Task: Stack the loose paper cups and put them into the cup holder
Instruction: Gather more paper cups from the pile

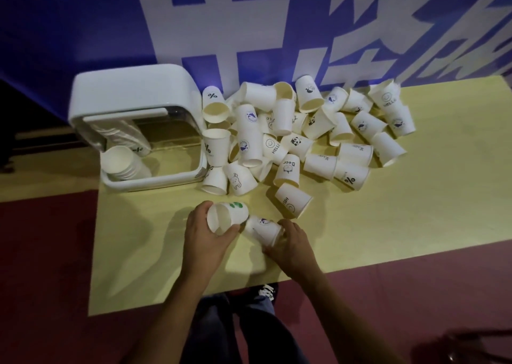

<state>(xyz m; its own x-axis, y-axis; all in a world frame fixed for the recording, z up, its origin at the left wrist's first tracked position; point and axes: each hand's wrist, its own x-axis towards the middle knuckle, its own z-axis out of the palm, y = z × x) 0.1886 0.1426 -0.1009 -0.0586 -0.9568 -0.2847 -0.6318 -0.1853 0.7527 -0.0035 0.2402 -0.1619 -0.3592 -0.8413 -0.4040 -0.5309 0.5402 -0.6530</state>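
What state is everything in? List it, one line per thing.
left grip: holds the green-print cup.
right grip: holds the blue-print cup at its rim.
green-print cup: on its side, not nested.
blue-print cup: on its side, not nested.
loose cups: heaped on the table, mostly unstacked.
cup holder: contains one nested stack.

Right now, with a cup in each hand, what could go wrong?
The green-print cup in the left hand and the blue-print cup in the right hand seem to meet base to base; forcing them could crush one. The pile lies loose close by; a careless reach may roll cups off the table. The holder sits at the table's left edge; pushing a stack in might shift it.
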